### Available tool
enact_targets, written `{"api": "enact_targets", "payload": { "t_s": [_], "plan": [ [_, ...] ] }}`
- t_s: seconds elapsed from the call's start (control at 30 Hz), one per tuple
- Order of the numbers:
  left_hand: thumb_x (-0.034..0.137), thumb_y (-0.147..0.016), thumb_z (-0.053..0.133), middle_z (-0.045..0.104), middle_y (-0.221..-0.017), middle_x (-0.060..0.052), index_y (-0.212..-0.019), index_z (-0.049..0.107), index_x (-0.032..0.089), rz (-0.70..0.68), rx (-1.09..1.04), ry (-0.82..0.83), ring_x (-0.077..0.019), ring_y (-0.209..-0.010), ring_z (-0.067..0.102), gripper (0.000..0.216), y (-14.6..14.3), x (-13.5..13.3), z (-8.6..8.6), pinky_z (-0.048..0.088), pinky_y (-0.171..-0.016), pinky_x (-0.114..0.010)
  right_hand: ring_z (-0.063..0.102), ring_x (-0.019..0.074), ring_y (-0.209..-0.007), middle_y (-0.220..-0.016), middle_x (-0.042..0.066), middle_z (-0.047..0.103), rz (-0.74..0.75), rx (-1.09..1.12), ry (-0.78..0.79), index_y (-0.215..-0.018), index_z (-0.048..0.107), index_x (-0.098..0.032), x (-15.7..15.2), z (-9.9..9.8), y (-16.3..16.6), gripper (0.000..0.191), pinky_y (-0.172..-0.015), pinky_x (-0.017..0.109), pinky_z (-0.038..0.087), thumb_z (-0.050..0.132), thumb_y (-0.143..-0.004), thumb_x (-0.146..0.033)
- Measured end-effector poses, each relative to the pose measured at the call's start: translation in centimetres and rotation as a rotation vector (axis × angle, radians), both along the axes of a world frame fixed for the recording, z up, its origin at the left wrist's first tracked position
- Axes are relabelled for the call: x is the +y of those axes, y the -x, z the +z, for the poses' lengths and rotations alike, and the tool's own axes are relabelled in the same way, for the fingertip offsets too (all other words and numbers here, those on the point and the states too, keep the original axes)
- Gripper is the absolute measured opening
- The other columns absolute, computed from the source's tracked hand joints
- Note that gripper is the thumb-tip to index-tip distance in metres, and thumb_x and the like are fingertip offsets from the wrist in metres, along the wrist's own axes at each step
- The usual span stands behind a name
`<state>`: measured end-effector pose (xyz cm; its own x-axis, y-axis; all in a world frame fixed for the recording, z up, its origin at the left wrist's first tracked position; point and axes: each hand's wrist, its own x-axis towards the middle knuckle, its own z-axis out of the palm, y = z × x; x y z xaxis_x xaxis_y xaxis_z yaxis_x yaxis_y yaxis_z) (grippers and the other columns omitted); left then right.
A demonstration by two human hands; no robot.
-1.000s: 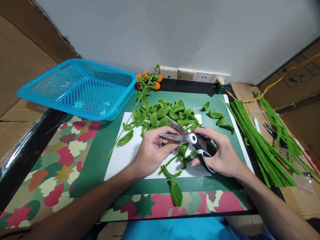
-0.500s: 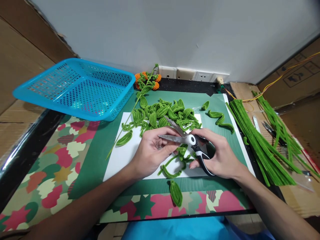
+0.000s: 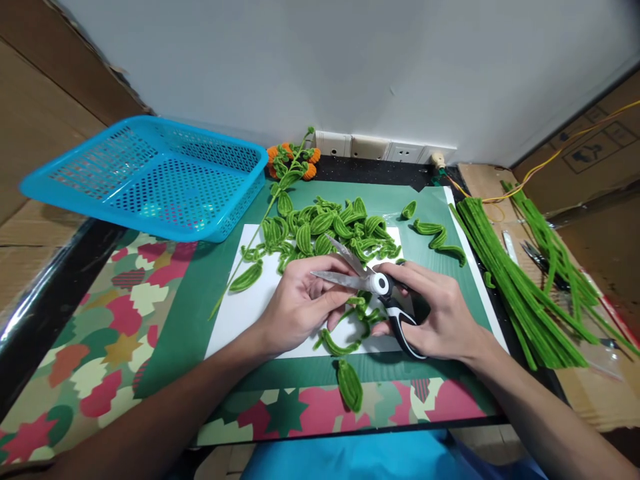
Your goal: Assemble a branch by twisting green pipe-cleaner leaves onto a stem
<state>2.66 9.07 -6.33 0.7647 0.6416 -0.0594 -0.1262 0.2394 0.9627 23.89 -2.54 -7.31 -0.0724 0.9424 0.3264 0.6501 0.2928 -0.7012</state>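
My right hand (image 3: 445, 307) grips the black-and-white handles of a pair of scissors (image 3: 381, 285), whose blades are parted and point left. Beside and behind the blades, my left hand (image 3: 305, 300) is closed with thumb and fingertips together; what it holds, if anything, is hidden. Below the scissors, loose curled green pipe-cleaner pieces (image 3: 340, 347) lie on a white sheet of paper (image 3: 233, 313). A single pipe-cleaner leaf (image 3: 350, 385) rests nearer to me, at the mat's patterned border. Beyond my hands spreads a pile of green pipe-cleaner leaves (image 3: 323, 223).
A blue plastic basket (image 3: 220, 230) stands at the left. An orange-flowered pipe-cleaner stem (image 3: 290, 177) lies behind the paper. Bundled green pipe cleaners (image 3: 520, 287) are at the right, near pliers (image 3: 543, 263). Wall sockets (image 3: 370, 147) and a plugged-in cable (image 3: 439, 161) are at the back.
The scissors have shifted slightly left and down, with the blades still apart. My left hand has barely moved, and less green shows beneath the blades. The whole view has drifted a little.
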Motion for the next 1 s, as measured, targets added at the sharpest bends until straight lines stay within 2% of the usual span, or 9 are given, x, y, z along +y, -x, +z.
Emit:
{"api": "enact_targets", "payload": {
  "t_s": [0.2, 0.33, 0.53, 0.77, 1.0],
  "plan": [
    [0.027, -0.087, 0.083, 0.068, -0.067, -0.001, -0.082, 0.074, 0.013, 0.027, 0.009, -0.051, -0.0072, -0.041, 0.055, 0.018, -0.1, 0.0, 0.0, 0.043, -0.036, -0.016, 0.052, 0.0155, -0.064, -0.081, -0.001, 0.059, -0.034, -0.053, -0.055, -0.144, 0.063, -0.019, -0.3, -0.2, -0.2, 0.058, -0.057, 0.030, 0.043, 0.076, -0.090, -0.035],
    [0.033, -0.085, 0.086, 0.068, -0.064, -0.001, -0.077, 0.073, 0.013, 0.026, -0.015, -0.024, -0.0071, -0.039, 0.054, 0.025, -0.3, -0.1, 0.0, 0.041, -0.034, -0.017, 0.054, 0.0161, -0.065, -0.079, 0.000, 0.057, -0.081, -0.067, -0.101, -0.143, 0.064, -0.019, -0.3, 0.2, 0.1, 0.056, -0.056, 0.029, 0.043, 0.075, -0.091, -0.035],
    [0.036, -0.085, 0.087, 0.068, -0.066, 0.001, -0.092, 0.072, 0.014, 0.097, -0.005, 0.055, -0.0071, -0.036, 0.054, 0.027, -0.7, -0.3, 0.3, 0.039, -0.031, -0.017, 0.055, 0.0159, -0.062, -0.080, 0.001, 0.064, -0.205, -0.018, -0.108, -0.130, 0.071, -0.021, 0.0, 0.7, -0.3, 0.049, -0.056, 0.030, 0.048, 0.082, -0.085, -0.036],
    [0.033, -0.092, 0.080, 0.065, -0.069, 0.002, -0.100, 0.072, 0.016, 0.070, -0.015, 0.046, -0.0054, -0.036, 0.053, 0.021, -0.6, -0.2, 0.2, 0.033, -0.032, -0.016, 0.052, 0.0147, -0.057, -0.075, -0.001, 0.063, -0.429, -0.031, -0.071, -0.122, 0.073, -0.024, 0.2, 0.6, -1.7, 0.044, -0.053, 0.029, 0.050, 0.083, -0.084, -0.042],
    [0.030, -0.096, 0.075, 0.063, -0.066, 0.003, -0.102, 0.077, 0.017, 0.030, 0.017, 0.017, -0.0046, -0.038, 0.053, 0.015, -0.4, -0.1, 0.3, 0.033, -0.034, -0.015, 0.051, 0.0128, -0.054, -0.075, -0.001, 0.066, -0.487, -0.147, -0.027, -0.125, 0.073, -0.021, 0.5, 0.8, -3.2, 0.044, -0.057, 0.028, 0.051, 0.080, -0.088, -0.042]
  ]
}}
